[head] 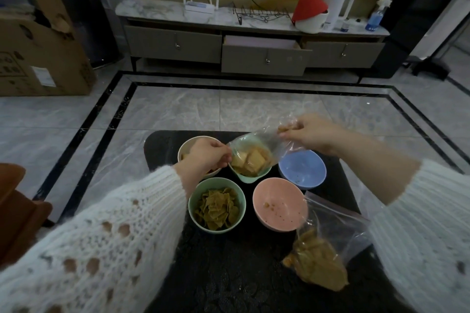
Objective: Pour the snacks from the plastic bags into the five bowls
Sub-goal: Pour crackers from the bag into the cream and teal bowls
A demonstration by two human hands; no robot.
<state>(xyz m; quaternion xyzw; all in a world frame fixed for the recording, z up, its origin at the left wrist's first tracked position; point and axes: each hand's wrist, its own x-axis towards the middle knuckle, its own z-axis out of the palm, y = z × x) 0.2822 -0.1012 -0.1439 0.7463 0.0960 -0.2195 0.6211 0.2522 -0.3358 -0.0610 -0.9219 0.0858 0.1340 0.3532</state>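
Both hands hold one clear plastic bag (pixel 272 143) over the mint bowl (pixel 248 177) at the back middle of the dark table (pixel 229 262). My left hand (pixel 207 155) pinches the bag's mouth end, and my right hand (pixel 309 133) lifts its far end. Square tan crackers (pixel 250 161) lie in the bag's mouth and in that bowl. A green bowl (pixel 216 204) holds greenish-brown chips. The pink bowl (pixel 279 207) and blue bowl (pixel 302 169) contain only crumbs. A cream bowl (pixel 189 146) is partly hidden behind my left hand. Another bag of brown snacks (pixel 316 264) lies at the front right.
The table stands on a grey marble floor with black borders. A low grey cabinet (pixel 251 51) with one drawer open runs along the back wall, carrying a router, a kettle and a spray bottle. A cardboard box (pixel 43 63) sits at the left.
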